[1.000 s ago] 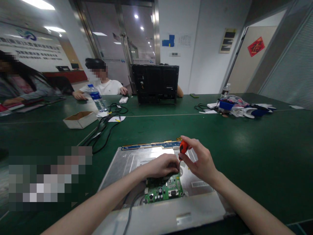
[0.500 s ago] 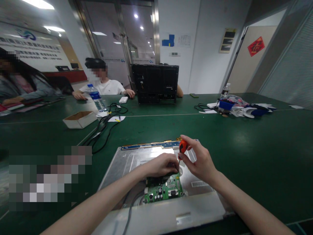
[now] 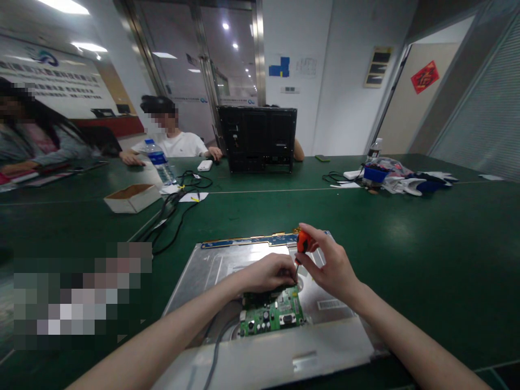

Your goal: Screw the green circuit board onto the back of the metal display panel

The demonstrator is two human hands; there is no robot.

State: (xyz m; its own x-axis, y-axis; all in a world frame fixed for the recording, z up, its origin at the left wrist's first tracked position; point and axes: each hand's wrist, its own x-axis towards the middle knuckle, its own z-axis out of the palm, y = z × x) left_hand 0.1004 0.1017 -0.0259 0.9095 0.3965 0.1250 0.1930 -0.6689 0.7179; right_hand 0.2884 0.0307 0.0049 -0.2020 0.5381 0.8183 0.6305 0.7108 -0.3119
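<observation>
A silver metal display panel [image 3: 337, 330] lies flat on the table before me, with a blue circuit strip [image 3: 244, 242] along its far edge. On the panel sits a green circuit board [image 3: 270, 315]. My right hand [image 3: 331, 262] grips the orange and black handle of a small screwdriver [image 3: 303, 241], held upright with its shaft pointing down at the board's far right corner. Beside the tip, the bent fingers of my left hand [image 3: 274, 272] are closed at the board's far edge; whatever they pinch is hidden. A grey cable [image 3: 217, 346] runs from the board towards me.
An open white box [image 3: 132, 201] and black cables [image 3: 174, 208] lie to the left, near a water bottle [image 3: 160, 162]. A black monitor [image 3: 262, 138] stands across the table. A bagged pile [image 3: 394, 176] sits far right. Two people sit at the far left; another is behind the monitor.
The screwdriver handle has turned slightly in my right hand's fingers. My left hand stays almost in place, and the board and panel have not moved.
</observation>
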